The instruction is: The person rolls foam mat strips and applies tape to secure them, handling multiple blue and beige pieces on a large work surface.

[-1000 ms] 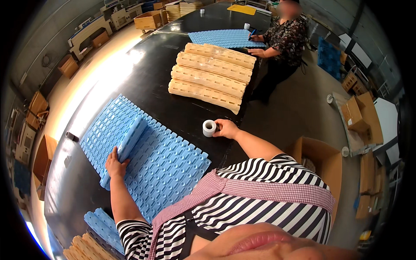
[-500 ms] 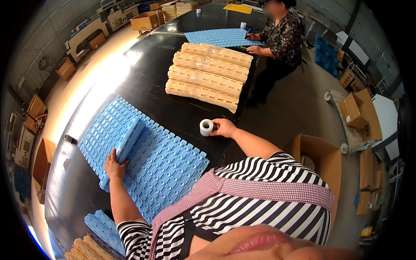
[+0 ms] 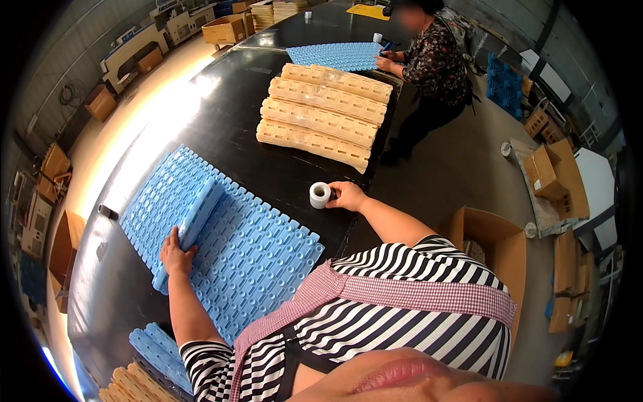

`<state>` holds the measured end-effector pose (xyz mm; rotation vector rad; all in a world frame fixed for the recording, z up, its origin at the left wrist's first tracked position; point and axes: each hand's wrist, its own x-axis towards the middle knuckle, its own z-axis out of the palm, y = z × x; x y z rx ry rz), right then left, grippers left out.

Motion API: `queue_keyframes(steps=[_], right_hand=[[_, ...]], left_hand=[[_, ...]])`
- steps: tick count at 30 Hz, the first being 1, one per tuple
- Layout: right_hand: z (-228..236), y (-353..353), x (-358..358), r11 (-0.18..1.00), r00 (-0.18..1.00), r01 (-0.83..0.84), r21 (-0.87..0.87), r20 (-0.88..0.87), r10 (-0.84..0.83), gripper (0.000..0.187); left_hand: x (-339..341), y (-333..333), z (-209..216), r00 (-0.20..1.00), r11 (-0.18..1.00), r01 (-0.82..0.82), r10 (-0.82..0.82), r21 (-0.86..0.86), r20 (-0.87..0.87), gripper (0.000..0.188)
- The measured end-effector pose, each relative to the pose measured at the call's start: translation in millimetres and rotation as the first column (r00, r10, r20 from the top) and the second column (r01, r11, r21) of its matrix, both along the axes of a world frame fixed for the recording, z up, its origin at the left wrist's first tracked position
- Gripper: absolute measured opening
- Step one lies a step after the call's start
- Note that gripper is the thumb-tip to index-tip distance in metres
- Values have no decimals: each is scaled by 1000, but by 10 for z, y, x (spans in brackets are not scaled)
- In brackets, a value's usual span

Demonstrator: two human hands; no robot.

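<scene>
A light-blue plastic mat [image 3: 258, 261] with raised round studs lies across the dark table in front of me. On top of it rests a narrow blue roll [image 3: 201, 213] that looks like the same mat material. My left hand [image 3: 177, 253] grips this roll near its closer end, thumb and fingers spread around it. To the right, beyond the mat's edge, a roll of clear wrapping film [image 3: 319, 195] stands on the table with its hollow core facing up. My right hand [image 3: 348, 196] holds it from the right side; some fingertips are hidden behind it.
Several cream mat rolls [image 3: 321, 114] lie side by side beyond the film. A co-worker [image 3: 435, 63] bends over another blue mat [image 3: 335, 56] at the far end. A short dark tube [image 3: 107, 212] lies at left, and a cardboard box [image 3: 499, 244] stands right of me.
My hands, the blue roll and the film stay practically where they were. Farther off, the co-worker's lower hand has moved up toward the other hand, and their head has shifted left.
</scene>
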<state>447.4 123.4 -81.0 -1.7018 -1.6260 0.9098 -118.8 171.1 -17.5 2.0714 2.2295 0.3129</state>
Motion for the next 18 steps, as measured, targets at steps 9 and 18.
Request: queue_keyframes(steps=[9,18], right_hand=[[16,4,-14,1000,1000,-4,-17,12,4,60],[-31,19,10,1000,998,-18,-13,-65,17,62]], left_hand=[[-36,12,-40,1000,1000,8,-8,18,-2,92],[-34,12,-46,1000,999,18,-18,44,-14,92]])
